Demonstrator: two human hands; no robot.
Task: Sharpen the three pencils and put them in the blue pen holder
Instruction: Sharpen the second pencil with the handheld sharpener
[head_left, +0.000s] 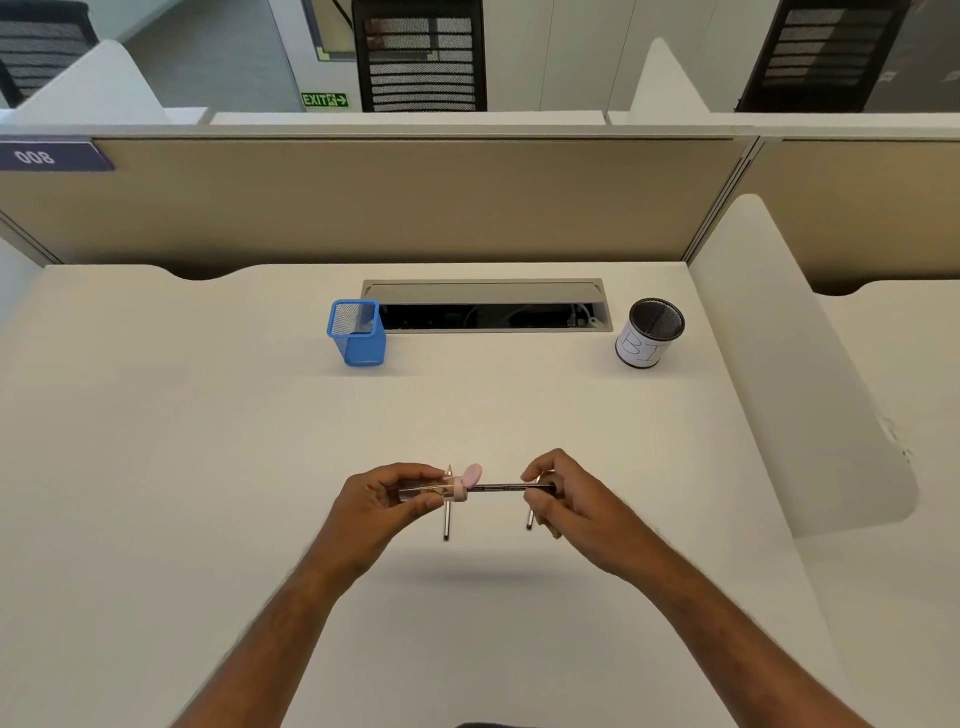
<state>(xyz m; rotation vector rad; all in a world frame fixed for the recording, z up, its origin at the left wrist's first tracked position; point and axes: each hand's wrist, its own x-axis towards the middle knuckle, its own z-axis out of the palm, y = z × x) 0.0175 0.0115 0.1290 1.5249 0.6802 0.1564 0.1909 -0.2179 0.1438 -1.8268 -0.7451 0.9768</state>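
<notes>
My left hand (387, 496) grips a clear-bodied sharpener with a pink cap (461, 487), its lid flipped open. A dark pencil (506, 487) runs level from the sharpener to my right hand (563, 496), which pinches its far end. Both hands hover above the white desk (208, 441). Two more pencils lie on the desk beneath them: one (447, 522) below the sharpener, one (530, 517) partly hidden under my right hand. The blue mesh pen holder (358, 332) stands at the back, left of centre, with nothing visible inside.
A black mesh cup wrapped in white paper (649, 335) stands at the back right. An open cable tray (488, 306) is set into the desk between the two holders. A white divider (800, 374) bounds the right side, a beige partition (389, 197) the back.
</notes>
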